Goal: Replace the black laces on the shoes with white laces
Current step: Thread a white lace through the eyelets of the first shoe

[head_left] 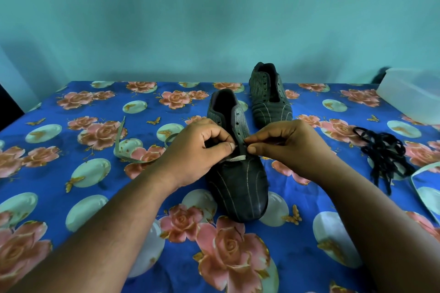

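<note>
A dark striped shoe (238, 188) lies in the middle of the table, toe toward me. A white lace (236, 158) crosses its lowest eyelets, and its loose end (119, 140) trails over the cloth to the left. My left hand (200, 150) pinches the shoe's left eyelet flap at the lace. My right hand (285, 143) pinches the lace at the right eyelet row. A second dark shoe (270, 100), with no lace, stands behind and to the right. A heap of black laces (383, 150) lies on the right.
A blue floral cloth (95, 107) covers the table. A translucent plastic box (412, 95) sits at the far right edge, and another white lace (423, 171) curves along the right border. A teal wall rises behind the table.
</note>
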Tool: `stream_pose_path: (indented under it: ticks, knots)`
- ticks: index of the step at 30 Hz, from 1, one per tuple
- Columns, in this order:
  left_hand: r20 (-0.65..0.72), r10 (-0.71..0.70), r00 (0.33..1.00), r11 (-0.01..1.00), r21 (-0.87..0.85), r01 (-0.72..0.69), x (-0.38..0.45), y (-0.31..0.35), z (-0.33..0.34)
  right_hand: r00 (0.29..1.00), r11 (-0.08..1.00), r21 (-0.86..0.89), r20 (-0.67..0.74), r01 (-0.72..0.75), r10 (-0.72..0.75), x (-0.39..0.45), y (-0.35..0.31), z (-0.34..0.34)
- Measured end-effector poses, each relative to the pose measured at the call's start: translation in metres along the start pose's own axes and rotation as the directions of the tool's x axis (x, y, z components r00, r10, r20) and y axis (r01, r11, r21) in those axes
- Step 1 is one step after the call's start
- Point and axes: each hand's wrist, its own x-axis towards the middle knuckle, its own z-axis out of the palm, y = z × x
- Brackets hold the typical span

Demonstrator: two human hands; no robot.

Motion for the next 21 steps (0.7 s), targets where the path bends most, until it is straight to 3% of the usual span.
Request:
stream_pose_path:
  ticks: [4, 13, 21]
  knots:
    - [-0.027, 0.008, 1.0, 1.0, 0.005, -0.008, 0.001, 0.0, 0.001, 0.999, 0.998, 0.028, -0.007, -0.047, 0.047, 0.001, 0.002, 0.0]
    - [-0.035, 0.031, 0.999, 0.993, 0.116, -0.027, -0.001, -0.001, 0.01, 0.999, 0.994, -0.102, -0.024, 0.041, -0.044, 0.007, 0.013, 0.005]
    - [0.03, 0.04, 0.999, 0.999, 0.012, -0.04, 0.001, -0.008, -0.008, 0.997, 0.999, 0.029, -0.076, 0.034, -0.032, 0.01, 0.013, 0.01]
